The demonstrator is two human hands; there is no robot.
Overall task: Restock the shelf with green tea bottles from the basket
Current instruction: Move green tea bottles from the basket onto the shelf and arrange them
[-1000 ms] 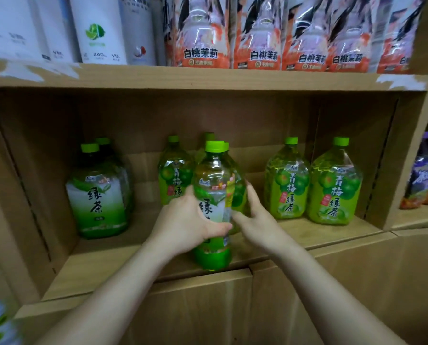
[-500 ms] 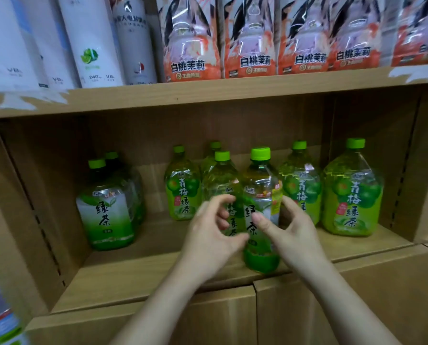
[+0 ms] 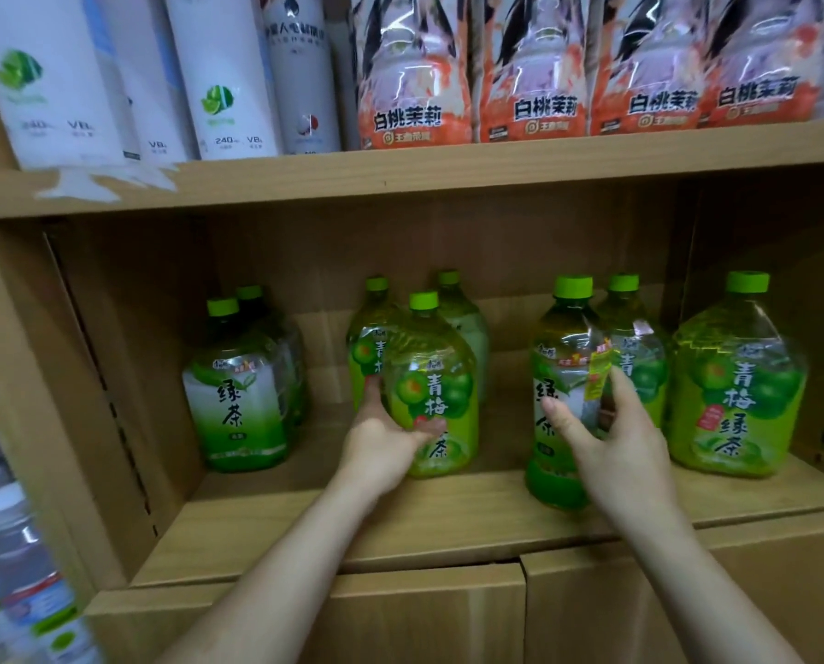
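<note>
Bottle point(image 3: 561, 347) (glossy clear plastic, green-capped)

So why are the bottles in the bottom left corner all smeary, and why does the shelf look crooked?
Head view: the clear plastic bottles at the lower left edge are blurred; the wide lens and tilted camera slant the light wooden shelf board; light glares white on the shiny orange pouches; the green-capped tea bottle in the right hand is sharp.
</note>
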